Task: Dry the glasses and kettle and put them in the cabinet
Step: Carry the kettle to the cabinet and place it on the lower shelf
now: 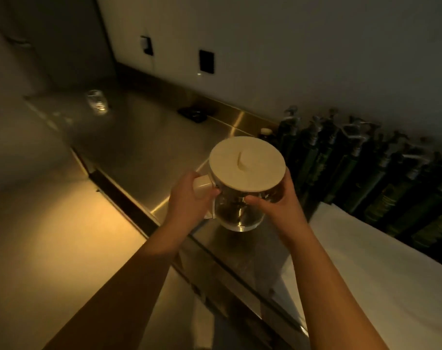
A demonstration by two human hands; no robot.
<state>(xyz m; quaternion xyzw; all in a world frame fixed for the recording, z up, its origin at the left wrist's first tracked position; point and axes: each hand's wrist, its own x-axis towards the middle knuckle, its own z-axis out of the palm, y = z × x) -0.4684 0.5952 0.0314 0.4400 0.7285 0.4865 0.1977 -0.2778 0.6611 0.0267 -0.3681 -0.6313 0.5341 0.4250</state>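
A clear glass kettle [240, 213] with a cream lid [246, 164] and cream handle is held just above the steel counter [144, 145]. My left hand [189, 198] grips its handle. My right hand [278, 200] wraps round the glass body below the lid, thumb in front. A single clear glass [96, 102] stands upright far back on the left of the counter, well apart from both hands.
A white cloth [381, 261] lies on the counter at the right. A row of dark green bottles [353, 168] lines the wall behind it. A small black object [192, 113] sits by the backsplash. The counter's front edge runs diagonally below my arms.
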